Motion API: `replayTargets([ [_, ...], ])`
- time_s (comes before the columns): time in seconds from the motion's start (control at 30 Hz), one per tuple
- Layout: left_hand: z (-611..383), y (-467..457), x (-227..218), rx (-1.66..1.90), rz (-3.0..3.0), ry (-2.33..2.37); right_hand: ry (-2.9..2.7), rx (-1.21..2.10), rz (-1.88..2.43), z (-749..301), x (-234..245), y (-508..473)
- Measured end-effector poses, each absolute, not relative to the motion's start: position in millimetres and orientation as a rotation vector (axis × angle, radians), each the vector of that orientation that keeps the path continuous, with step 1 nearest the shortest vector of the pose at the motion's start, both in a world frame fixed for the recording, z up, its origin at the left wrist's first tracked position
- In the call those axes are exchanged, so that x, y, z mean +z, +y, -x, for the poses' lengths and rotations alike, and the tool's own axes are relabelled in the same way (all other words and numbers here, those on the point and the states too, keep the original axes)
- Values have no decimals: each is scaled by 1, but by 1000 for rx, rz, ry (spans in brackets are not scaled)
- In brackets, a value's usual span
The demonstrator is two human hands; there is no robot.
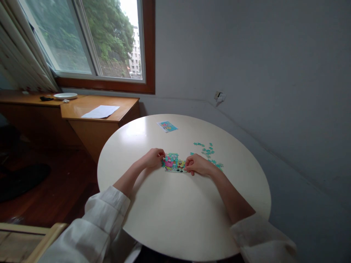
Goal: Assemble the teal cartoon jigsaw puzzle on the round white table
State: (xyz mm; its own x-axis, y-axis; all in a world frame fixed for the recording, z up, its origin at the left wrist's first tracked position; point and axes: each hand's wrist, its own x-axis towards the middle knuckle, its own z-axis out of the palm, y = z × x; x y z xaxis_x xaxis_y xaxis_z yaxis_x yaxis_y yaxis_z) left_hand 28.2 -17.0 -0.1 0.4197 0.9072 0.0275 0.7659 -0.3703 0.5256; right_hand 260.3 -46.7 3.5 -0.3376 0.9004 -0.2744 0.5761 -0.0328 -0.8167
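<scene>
A partly joined jigsaw puzzle (174, 162) lies flat on the round white table (175, 212); it shows a pink figure, a teal one and a yellow one. At its left edge, the fingers of my left hand (154, 157) are bent and closed on the border, where a bit of teal shows. My right hand (199, 165) has its thumb and fingers pinched at the right edge, hiding that end of the puzzle. Whether either hand also has a loose piece is too small to make out. Just beyond my right hand lie several loose teal puzzle pieces (210, 151).
A picture card (167, 126) with similar cartoon colours lies toward the table's far side. On the left, a wooden desk (127, 106) under the window carries white paper (101, 111) and a white plate (65, 96). A wall socket (219, 96) is behind the table.
</scene>
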Motion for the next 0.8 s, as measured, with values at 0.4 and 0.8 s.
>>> replayTargets([
  [0.4,-27,-17,-6,507,-2192,1401,-1927,1287,1553,-263,-2,-46],
  [0.8,-30,-23,-11,648,-2057,1432,-1677,1523,1428,-272,1,-46],
])
